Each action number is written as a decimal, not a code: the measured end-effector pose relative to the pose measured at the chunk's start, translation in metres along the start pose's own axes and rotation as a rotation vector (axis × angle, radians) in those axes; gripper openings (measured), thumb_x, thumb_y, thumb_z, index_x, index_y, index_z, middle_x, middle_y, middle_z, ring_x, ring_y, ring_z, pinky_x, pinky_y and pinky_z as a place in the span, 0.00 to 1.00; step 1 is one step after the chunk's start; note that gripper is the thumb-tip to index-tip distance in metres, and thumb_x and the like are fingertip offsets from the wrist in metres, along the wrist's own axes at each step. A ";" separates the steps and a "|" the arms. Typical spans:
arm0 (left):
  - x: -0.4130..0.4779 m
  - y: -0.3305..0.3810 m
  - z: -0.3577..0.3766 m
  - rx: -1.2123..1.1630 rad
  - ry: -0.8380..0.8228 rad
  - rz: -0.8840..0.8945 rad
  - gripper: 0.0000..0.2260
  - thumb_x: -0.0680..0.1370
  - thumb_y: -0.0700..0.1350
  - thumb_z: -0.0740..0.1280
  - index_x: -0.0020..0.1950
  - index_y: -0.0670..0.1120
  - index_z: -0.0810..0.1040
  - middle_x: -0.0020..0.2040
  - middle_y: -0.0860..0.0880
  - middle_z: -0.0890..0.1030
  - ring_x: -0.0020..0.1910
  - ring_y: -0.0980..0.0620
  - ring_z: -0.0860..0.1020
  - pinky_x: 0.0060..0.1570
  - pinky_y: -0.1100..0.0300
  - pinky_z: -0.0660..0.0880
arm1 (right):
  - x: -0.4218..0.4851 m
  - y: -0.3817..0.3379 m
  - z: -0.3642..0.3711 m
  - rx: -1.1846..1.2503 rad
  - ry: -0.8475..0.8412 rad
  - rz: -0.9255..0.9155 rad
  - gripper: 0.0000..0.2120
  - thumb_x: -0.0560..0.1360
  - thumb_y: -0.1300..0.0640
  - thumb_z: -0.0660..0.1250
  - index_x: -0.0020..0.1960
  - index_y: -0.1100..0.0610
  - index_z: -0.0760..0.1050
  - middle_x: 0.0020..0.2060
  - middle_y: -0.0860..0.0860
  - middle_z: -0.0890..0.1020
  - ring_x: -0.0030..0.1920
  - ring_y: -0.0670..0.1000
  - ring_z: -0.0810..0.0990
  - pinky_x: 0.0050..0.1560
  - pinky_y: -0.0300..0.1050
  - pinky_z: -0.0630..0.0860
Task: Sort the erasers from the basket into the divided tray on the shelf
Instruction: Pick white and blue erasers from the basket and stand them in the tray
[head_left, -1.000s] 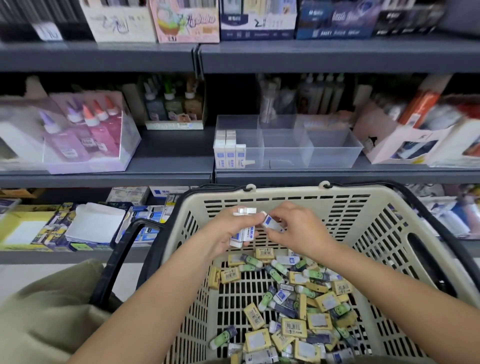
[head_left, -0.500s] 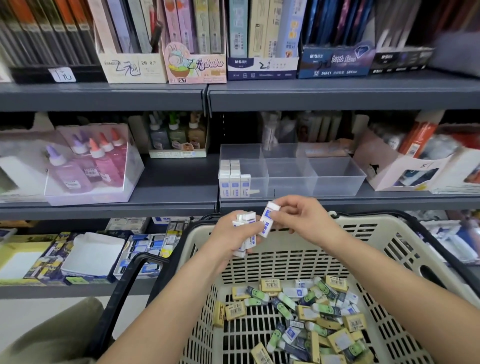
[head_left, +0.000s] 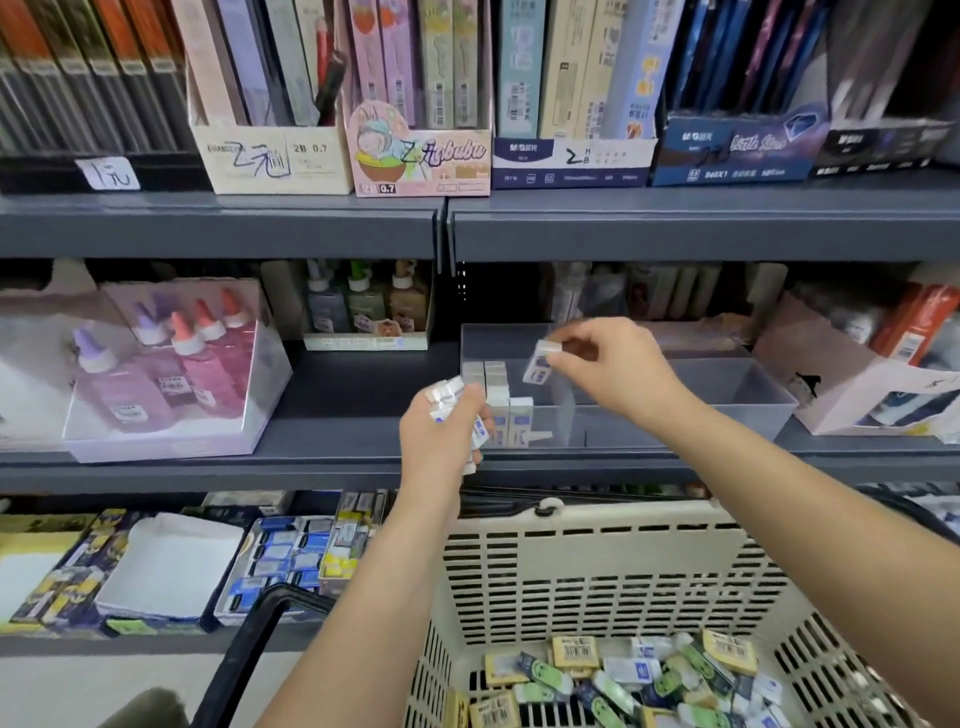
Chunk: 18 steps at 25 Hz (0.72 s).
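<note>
The sort looks barely begun. In the clear plastic divided tray (head_left: 727, 415) on the grey metal shelf (head_left: 337, 395), only a short row of upright white erasers (head_left: 498, 400) fills part of the leftmost compartment. The other compartments seem empty, though the clear walls and blur make that hard to confirm. Below, the beige slotted plastic basket (head_left: 597, 561) holds a heap of yellow, green and white erasers (head_left: 623, 680), so most of the work remains.

The left hand (head_left: 441, 441) is clenched round a small bundle of white, blue-printed erasers (head_left: 448, 396), just in front of the tray's left end. The right hand (head_left: 608, 364) pinches a single white eraser (head_left: 540, 361) between thumb and fingertips, tilted above the left compartment and apparently clear of the row.
</note>
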<state>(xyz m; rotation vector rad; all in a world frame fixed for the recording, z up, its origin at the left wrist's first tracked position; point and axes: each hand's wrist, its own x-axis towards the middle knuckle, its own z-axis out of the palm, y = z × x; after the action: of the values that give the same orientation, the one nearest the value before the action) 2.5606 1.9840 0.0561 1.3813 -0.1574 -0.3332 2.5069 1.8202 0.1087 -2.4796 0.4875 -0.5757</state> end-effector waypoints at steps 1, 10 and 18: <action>0.003 -0.001 0.000 0.011 -0.012 0.018 0.03 0.76 0.46 0.68 0.48 0.51 0.75 0.31 0.54 0.82 0.32 0.57 0.80 0.23 0.65 0.71 | 0.006 0.000 0.005 -0.082 -0.050 -0.014 0.08 0.74 0.51 0.67 0.51 0.49 0.81 0.39 0.46 0.81 0.45 0.48 0.80 0.47 0.41 0.75; 0.007 -0.008 0.001 0.048 -0.188 0.003 0.04 0.77 0.46 0.67 0.50 0.49 0.78 0.30 0.54 0.78 0.24 0.54 0.71 0.24 0.63 0.68 | 0.018 0.008 0.034 -0.226 -0.378 -0.054 0.15 0.78 0.54 0.59 0.35 0.50 0.77 0.38 0.45 0.81 0.41 0.51 0.77 0.46 0.47 0.73; -0.003 -0.008 -0.002 0.001 -0.296 -0.013 0.04 0.76 0.41 0.68 0.49 0.44 0.78 0.34 0.49 0.83 0.31 0.55 0.76 0.25 0.64 0.69 | -0.007 -0.011 0.018 0.123 -0.123 -0.094 0.12 0.76 0.48 0.62 0.44 0.53 0.81 0.38 0.47 0.84 0.39 0.47 0.80 0.47 0.46 0.77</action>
<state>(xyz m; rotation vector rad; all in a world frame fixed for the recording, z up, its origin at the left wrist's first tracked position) 2.5572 1.9850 0.0478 1.3290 -0.3930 -0.5484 2.5129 1.8399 0.0994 -2.4126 0.2805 -0.4721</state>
